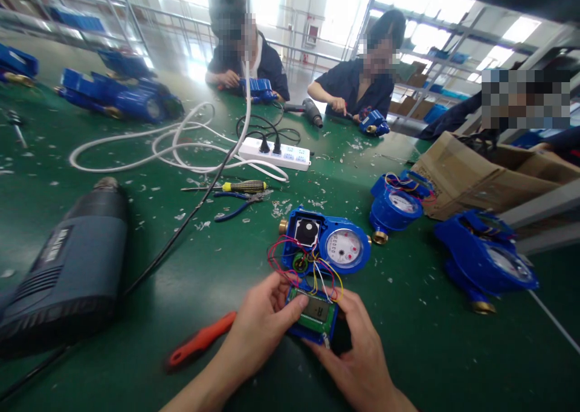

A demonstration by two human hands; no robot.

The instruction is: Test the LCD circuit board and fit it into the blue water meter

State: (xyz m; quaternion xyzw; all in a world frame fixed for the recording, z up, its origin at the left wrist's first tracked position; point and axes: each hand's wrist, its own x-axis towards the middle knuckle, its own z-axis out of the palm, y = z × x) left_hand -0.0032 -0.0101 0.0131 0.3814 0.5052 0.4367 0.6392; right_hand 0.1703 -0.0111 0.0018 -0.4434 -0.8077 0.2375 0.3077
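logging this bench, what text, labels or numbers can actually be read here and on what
No text here reads clearly.
Heat gun: white label on its side, too blurred.
Display board held in both hands: screen characters too faint.
Water meter dial: digits too small.
Power strip: no markings legible.

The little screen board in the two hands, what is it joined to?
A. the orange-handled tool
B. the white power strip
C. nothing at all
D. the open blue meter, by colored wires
D: thin colored wires run from the screen board, held by the left hand and right hand, up into the open blue meter.
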